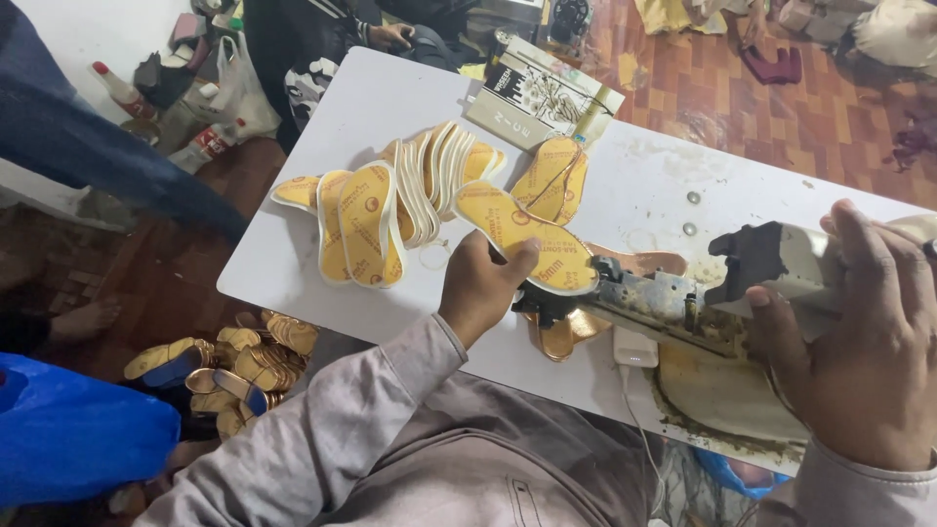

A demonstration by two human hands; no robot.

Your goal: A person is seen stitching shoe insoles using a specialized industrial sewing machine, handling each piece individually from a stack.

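Note:
My left hand (480, 283) grips a yellow shoe insole (522, 234) with a white rim and holds it on the tip of a worn metal machine arm (649, 301). My right hand (859, 342) lies over the machine's grey head (781, 259) at the right, fingers wrapped on it. A shiny gold insole (566, 332) lies under the arm on the white table (322, 195).
A fanned pile of yellow insoles (390, 210) lies at the table's middle, with a printed box (542, 93) behind it. More gold soles (239, 371) are heaped on the floor at the left, beside a blue bag (68, 429). Another person's dark sleeve (98, 146) reaches in from the left.

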